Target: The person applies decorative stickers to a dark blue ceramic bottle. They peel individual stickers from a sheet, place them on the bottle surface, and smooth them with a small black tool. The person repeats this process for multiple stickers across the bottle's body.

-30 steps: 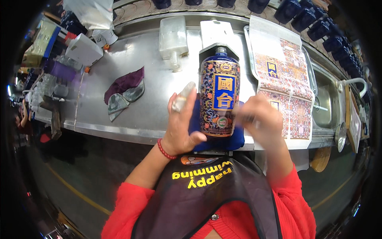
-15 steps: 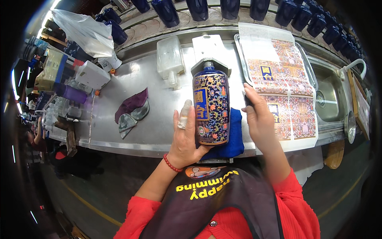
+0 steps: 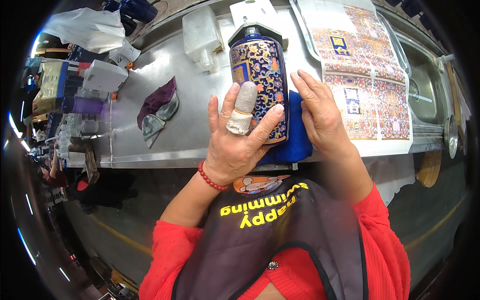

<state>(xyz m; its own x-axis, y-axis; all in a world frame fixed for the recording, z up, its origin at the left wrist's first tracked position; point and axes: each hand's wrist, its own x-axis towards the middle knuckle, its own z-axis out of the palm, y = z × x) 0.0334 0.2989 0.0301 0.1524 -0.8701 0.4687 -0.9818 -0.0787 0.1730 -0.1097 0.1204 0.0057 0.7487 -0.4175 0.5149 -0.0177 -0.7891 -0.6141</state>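
Note:
A dark blue bottle (image 3: 267, 65) with a colourful floral wrap lies on its back, its neck resting on a dark angular support (image 3: 281, 41). My left hand (image 3: 230, 150) is spread over the bottle's lower left side, fingers apart. One of its fingers wears a grey and white cloth cover (image 3: 245, 102). Just right of the bottle, my right hand (image 3: 325, 117) has its fingers stretched out, with nothing visible in them. A blue cloth (image 3: 301, 137) is partly under the bottle. Beside my right hand lie printed floral label sheets (image 3: 367, 82).
The metal worktop (image 3: 177, 142) carries a clear empty bottle (image 3: 200, 37) and a purple and grey cloth (image 3: 159, 110). A sink (image 3: 430, 95) is at the right. A white box (image 3: 106, 76) and a plastic bag (image 3: 87, 30) stand at the left.
My left hand has shifted from the bottle's side onto its front, fingers spreading. My right hand has come closer to the bottle; the thin dark item at its fingers no longer shows. The view has tilted.

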